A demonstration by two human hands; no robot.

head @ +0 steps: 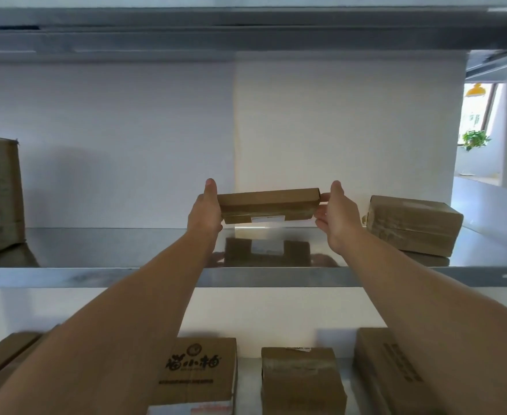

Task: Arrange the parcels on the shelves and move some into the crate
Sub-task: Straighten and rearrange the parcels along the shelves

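Right of held parcel [268,205], a taped parcel [414,224]

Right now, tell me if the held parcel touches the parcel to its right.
Apart. In the head view the right hand, gripping the held parcel, sits between it and the right parcel.

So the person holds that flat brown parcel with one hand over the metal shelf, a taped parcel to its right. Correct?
Not quite. The head view shows both hands gripping the flat parcel, left hand at its left end, right hand at its right end. It is over the metal shelf, with the taped parcel to its right.
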